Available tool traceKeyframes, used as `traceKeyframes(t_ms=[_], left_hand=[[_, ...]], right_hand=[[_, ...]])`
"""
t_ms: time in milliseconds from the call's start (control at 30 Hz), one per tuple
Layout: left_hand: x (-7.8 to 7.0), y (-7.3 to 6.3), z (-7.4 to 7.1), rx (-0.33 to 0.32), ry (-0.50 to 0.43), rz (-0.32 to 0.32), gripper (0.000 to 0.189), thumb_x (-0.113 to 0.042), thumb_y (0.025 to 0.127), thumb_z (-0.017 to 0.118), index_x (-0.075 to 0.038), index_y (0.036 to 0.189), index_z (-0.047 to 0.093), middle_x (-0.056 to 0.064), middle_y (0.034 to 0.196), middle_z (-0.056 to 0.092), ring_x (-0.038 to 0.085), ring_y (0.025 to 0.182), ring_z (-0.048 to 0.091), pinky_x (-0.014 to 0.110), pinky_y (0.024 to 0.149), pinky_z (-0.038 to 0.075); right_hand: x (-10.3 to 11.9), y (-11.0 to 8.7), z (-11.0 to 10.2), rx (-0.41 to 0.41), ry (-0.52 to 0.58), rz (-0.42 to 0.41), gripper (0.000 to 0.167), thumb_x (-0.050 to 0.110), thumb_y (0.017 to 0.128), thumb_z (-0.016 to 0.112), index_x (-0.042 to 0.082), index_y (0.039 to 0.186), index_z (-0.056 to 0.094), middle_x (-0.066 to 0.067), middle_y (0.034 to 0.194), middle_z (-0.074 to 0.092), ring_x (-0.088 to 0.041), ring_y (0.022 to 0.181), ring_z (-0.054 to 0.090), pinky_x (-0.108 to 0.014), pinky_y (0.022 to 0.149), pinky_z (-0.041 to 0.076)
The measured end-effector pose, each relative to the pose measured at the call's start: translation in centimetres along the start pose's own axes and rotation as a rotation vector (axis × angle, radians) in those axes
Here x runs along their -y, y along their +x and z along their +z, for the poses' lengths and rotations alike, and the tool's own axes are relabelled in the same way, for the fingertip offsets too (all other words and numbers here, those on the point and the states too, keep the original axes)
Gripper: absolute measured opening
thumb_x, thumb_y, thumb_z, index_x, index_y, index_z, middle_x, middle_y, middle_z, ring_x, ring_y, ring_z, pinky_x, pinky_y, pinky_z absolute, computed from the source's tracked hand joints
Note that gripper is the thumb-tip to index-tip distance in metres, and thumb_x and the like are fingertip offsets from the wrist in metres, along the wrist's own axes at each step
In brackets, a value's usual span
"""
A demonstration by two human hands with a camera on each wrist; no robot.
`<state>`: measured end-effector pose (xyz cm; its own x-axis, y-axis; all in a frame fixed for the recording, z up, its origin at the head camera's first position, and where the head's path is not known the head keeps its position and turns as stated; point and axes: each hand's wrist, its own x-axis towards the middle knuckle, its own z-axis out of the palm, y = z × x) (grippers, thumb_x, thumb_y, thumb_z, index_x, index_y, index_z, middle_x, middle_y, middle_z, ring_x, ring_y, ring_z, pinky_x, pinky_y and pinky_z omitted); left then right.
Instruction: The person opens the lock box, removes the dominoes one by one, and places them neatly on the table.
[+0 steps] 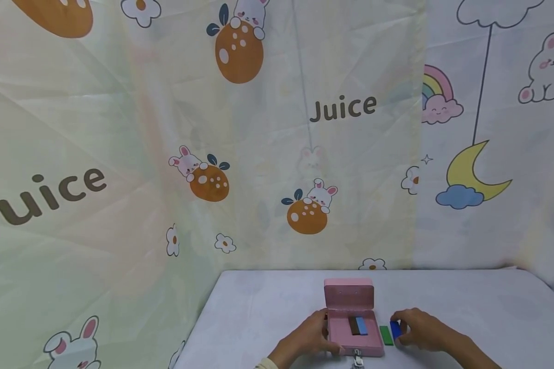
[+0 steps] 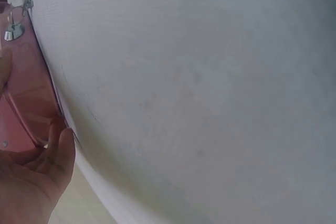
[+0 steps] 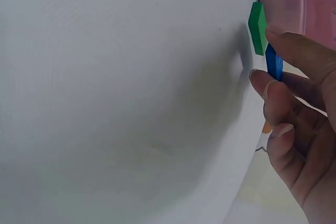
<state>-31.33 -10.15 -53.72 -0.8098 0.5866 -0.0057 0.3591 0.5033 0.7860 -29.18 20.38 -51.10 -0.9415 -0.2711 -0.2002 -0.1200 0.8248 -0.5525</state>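
A pink metal box (image 1: 337, 342) stands on the table with its lid (image 1: 349, 297) raised at the back. Inside it a dark brown block (image 1: 353, 325) and a light blue block (image 1: 361, 325) lie side by side. My left hand (image 1: 307, 335) holds the box by its left side, thumb near the front corner. To the right of the box a green block (image 1: 386, 335) lies flat on the table. Just beyond it, my right hand (image 1: 422, 330) pinches a dark blue block (image 3: 273, 62) between thumb and fingers; that block looks tilted beside the green one.
A small key and lock (image 1: 357, 357) hang at the box's front. The white table (image 1: 268, 302) extends to both sides and behind the box. Printed curtains (image 1: 258, 154) surround the table at the back and left.
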Motion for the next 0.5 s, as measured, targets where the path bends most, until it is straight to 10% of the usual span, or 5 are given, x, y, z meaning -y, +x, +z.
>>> traceKeyframes(t_ms=[500], left_hand=[[0.05, 0.06, 0.02, 0.001, 0.024, -0.041, 0.085, -0.018, 0.072, 0.091, -0.029, 0.143, 0.047, -0.011, 0.137, 0.057, 0.000, 0.114, 0.059, 0.025, 0.093, 0.053]], right_hand=[[-0.99, 0.57, 0.62, 0.008, -0.047, -0.035, 0.041, 0.018, 0.076, 0.087, 0.004, 0.111, 0.069, -0.001, 0.082, 0.061, -0.021, 0.078, 0.053, -0.045, 0.081, 0.054]])
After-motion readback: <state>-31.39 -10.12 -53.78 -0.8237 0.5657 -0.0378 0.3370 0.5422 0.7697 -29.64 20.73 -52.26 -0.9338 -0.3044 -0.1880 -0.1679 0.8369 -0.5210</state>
